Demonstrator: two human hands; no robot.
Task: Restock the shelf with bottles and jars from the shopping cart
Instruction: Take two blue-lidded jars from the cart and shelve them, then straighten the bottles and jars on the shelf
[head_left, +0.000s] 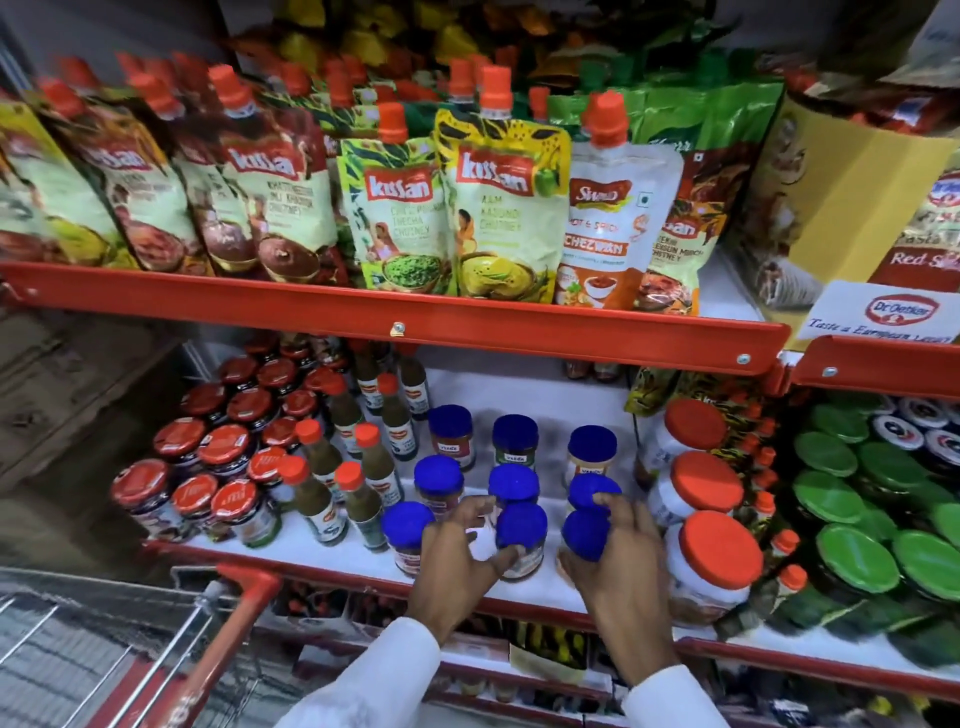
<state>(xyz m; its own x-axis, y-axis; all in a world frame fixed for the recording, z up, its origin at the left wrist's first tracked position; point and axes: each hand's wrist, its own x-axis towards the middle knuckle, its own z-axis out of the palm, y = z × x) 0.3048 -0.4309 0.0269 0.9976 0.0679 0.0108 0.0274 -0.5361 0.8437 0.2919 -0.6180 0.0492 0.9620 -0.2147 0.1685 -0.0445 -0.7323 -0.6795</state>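
Both hands were at the near edge of the lower shelf (519, 605), among the blue-capped jars. My left hand (457, 558) had its fingers spread around the front middle jar (521, 540), thumb against its label side, grasping it loosely. My right hand (615, 566) closed around the front right jar (584, 535), fingertips reaching over the blue lid of the jar behind (592, 491).

These jars stood in three columns running back from the red front lip, with bare white shelf in the gaps between them and more open room behind the far row. A lone blue-capped jar (408, 535) stood just left of my left hand.

Left of them crowded green sauce bottles (358, 499) with orange caps, then red-lidded jam jars (228, 499). Right stood three large white jars with orange lids (714, 556), tight against my right hand, and beyond them green-lidded jars (857, 556).

Overhead, the red upper shelf edge (395, 317) carried spouted chutney pouches (498, 208). Near left, the shopping cart (208, 649) showed its red handle and wire rim; what it held I could not tell.
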